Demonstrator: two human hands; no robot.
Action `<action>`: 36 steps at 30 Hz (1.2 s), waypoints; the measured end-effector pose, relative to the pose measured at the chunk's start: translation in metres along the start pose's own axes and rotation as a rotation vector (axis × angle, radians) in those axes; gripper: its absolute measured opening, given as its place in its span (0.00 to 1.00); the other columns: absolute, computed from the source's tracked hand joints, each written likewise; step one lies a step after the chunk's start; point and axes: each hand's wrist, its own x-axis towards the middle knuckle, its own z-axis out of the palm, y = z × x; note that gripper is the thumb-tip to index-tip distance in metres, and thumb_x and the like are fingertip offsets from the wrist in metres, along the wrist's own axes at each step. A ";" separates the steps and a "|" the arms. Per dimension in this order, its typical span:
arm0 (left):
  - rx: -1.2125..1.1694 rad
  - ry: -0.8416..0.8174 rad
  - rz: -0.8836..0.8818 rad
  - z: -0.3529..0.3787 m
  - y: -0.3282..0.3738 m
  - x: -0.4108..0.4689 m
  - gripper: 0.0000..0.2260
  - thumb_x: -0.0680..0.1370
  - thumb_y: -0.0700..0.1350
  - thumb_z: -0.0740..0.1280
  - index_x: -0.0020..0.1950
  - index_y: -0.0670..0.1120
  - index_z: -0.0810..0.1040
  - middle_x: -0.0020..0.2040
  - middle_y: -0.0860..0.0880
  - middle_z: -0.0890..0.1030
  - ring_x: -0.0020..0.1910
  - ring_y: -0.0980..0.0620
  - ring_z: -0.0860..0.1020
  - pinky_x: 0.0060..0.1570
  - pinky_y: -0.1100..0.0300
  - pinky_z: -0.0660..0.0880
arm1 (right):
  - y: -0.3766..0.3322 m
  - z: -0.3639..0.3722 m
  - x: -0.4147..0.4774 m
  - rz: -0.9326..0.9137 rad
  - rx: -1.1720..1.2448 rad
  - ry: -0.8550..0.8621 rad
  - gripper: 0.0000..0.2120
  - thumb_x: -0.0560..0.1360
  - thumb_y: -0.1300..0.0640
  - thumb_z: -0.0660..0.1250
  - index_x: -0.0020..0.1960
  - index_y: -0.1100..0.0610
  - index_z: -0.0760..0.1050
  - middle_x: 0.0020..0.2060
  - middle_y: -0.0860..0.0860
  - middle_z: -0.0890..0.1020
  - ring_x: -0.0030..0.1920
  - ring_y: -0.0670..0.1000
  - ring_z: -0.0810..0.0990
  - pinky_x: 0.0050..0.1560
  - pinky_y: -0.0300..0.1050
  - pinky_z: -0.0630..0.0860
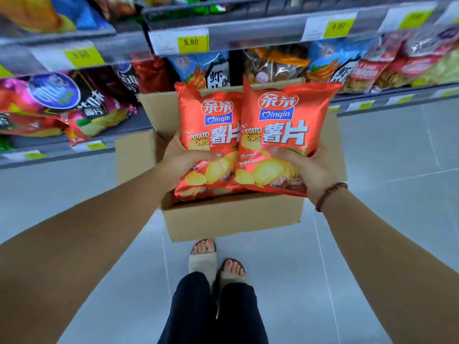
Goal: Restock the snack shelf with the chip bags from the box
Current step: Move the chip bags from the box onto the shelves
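Chip bags point(211, 135) above box point(233, 217) rim

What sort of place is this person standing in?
Most likely a shop's snack aisle, perhaps a supermarket: shelves packed with snack bags, a yellow price tag reading 5.90 on the shelf edge, and red chip bags held over an open cardboard box, as if for restocking.

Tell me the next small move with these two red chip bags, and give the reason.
Probably lift both bags forward toward the grey metal snack shelf. The left hand grips one glossy red potato chip bag and the right hand grips a second red chip bag, both held above the open brown cardboard box, so no regrasp seems needed; only the carry remains.
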 end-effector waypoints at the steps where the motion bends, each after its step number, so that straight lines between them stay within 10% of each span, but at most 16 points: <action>1: -0.015 -0.005 0.051 -0.008 0.016 -0.017 0.40 0.51 0.41 0.83 0.61 0.49 0.77 0.51 0.50 0.86 0.47 0.50 0.85 0.47 0.52 0.82 | -0.018 0.001 -0.011 -0.035 0.014 -0.014 0.21 0.63 0.62 0.79 0.53 0.52 0.80 0.45 0.45 0.87 0.46 0.47 0.86 0.47 0.43 0.82; 14: -0.091 0.186 0.489 -0.120 0.222 -0.235 0.29 0.58 0.38 0.80 0.57 0.46 0.77 0.38 0.57 0.86 0.37 0.59 0.84 0.36 0.64 0.79 | -0.258 0.025 -0.129 -0.326 0.064 -0.251 0.41 0.48 0.48 0.83 0.60 0.57 0.78 0.51 0.52 0.86 0.51 0.53 0.85 0.56 0.55 0.80; 30: -0.187 0.370 0.977 -0.239 0.415 -0.550 0.48 0.35 0.56 0.82 0.55 0.47 0.78 0.40 0.51 0.87 0.36 0.53 0.85 0.31 0.63 0.79 | -0.551 0.078 -0.321 -0.837 0.077 -0.488 0.41 0.48 0.46 0.83 0.59 0.55 0.78 0.50 0.51 0.86 0.50 0.52 0.85 0.51 0.49 0.81; 36: -0.202 0.313 1.089 -0.296 0.459 -0.589 0.42 0.35 0.55 0.82 0.47 0.48 0.81 0.38 0.49 0.87 0.34 0.51 0.85 0.30 0.62 0.79 | -0.612 0.133 -0.354 -0.915 0.094 -0.540 0.44 0.42 0.43 0.84 0.56 0.53 0.79 0.48 0.51 0.87 0.49 0.53 0.85 0.51 0.51 0.81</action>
